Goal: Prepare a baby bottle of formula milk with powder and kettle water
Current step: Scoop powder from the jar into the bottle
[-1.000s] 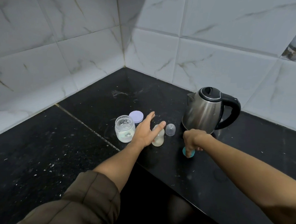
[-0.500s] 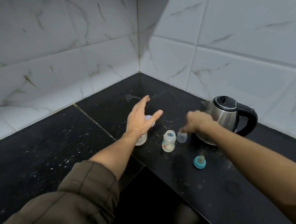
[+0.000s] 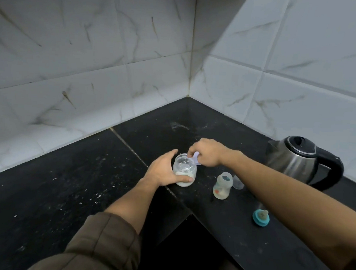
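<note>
A clear glass jar (image 3: 184,170) with white powder at its bottom stands open on the black counter (image 3: 67,191). My left hand (image 3: 164,171) wraps around its left side, thumb across the front. My right hand (image 3: 207,153) hovers at the jar's far rim with fingertips dipping toward the mouth; the pale purple lid (image 3: 196,157) lies just under it. The open baby bottle (image 3: 222,185) stands to the right, its clear cap (image 3: 238,182) behind it. The teal teat ring (image 3: 260,217) lies nearer the counter's front. The steel kettle (image 3: 295,159) sits at the right.
White marbled tiles form a wall corner (image 3: 190,73) behind the counter. A dark recess (image 3: 187,249) cuts into the counter's front edge between my arms. White specks are scattered over the left part of the counter.
My left hand dropped from above the jar and closed around it. My right hand moved left from the clear cap to the jar's rim. The camera view shifted left.
</note>
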